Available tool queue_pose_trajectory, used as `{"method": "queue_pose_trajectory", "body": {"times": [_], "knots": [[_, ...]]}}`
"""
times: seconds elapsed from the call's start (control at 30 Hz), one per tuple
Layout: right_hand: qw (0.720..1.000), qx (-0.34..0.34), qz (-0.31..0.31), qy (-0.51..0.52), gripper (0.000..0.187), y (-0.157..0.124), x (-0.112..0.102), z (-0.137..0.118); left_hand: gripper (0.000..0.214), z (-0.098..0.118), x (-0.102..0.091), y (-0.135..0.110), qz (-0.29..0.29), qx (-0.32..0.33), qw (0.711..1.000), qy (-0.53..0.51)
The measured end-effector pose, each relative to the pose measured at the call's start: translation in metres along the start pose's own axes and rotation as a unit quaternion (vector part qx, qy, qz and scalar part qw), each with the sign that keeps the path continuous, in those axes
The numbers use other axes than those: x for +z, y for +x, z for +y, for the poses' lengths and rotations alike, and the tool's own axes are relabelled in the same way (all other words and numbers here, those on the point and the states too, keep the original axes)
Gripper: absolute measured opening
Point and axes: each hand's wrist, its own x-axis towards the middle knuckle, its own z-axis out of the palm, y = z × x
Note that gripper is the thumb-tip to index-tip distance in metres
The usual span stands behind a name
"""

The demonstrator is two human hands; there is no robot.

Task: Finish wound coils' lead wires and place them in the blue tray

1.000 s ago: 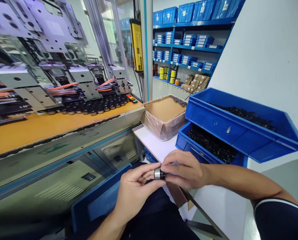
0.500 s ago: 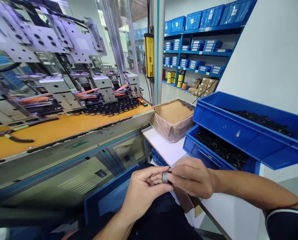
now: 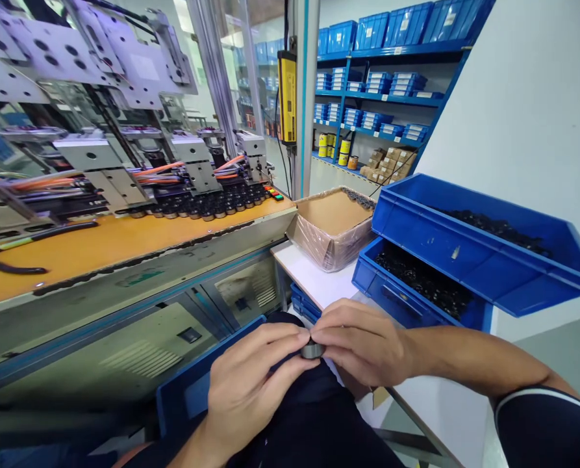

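Ring (image 3: 312, 351) pinched by your left hand (image 3: 251, 372) and right hand (image 3: 367, 341); seemingly mid-adjustment, so the next move wants even pressure.

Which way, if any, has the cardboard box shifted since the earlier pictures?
No, neither way: the cardboard box keeps its place on the white table, beside the blue bins.

Head-worn view, facing forward and down, near hands (image 3: 375, 344)
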Motion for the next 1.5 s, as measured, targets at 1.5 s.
{"method": "queue_pose_trajectory", "body": {"times": [1.5], "knots": [[0.989,0.145,0.000,-0.008,0.016,0.144,0.171,0.162,0.059,-0.073,-0.082,-0.110,0.266,-0.509,0.814,-0.090]]}}
